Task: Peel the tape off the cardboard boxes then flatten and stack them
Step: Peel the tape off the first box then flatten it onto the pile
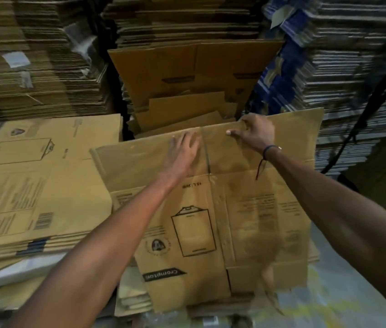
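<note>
Walls of flattened cardboard stacks (38, 67) close in the workspace. A box (211, 209) lies flat in front, beside a low pile (33, 185). The left hand (182, 152) presses it with straight fingers, likely to steady it, while the right hand (256, 133) grips the far flap edge by the seam tape (207, 157).

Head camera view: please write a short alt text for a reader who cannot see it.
A person's left hand presses flat on a brown cardboard box while the right hand grips its far top edge beside the centre seam. A pile of flattened boxes lies to the left, and tall stacks of flattened cardboard fill the background.
</note>
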Action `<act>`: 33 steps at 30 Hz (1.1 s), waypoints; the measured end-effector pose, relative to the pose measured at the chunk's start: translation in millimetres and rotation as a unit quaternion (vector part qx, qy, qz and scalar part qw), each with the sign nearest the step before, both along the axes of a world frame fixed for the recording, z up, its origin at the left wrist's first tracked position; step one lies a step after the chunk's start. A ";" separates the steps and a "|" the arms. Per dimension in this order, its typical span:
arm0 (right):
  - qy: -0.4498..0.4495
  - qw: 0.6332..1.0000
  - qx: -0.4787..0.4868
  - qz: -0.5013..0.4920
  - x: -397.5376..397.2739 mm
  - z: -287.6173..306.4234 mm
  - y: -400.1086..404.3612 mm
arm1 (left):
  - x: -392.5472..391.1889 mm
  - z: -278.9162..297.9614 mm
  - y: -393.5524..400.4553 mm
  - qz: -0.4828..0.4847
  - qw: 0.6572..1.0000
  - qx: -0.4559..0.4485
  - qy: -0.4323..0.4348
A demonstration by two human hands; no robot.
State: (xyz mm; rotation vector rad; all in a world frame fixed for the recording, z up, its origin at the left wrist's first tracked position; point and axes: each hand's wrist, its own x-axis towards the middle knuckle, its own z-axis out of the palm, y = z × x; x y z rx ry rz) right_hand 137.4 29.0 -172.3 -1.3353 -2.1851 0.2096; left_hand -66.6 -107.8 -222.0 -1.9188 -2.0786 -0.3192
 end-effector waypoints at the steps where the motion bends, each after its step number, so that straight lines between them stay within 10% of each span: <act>1: 0.006 1.000 -0.012 -0.001 -3.6 -0.4 18.6 | -2.0 -14.2 6.9 0.019 0.999 -0.031 -0.004; 22: -0.115 0.975 -0.168 0.082 -146.3 -196.4 363.3 | -39.7 -268.8 162.6 0.208 0.914 -0.264 -0.229; 33: -0.120 0.967 -0.192 0.119 -68.0 -383.3 232.8 | -57.7 -361.3 158.5 0.196 0.901 -0.298 -0.247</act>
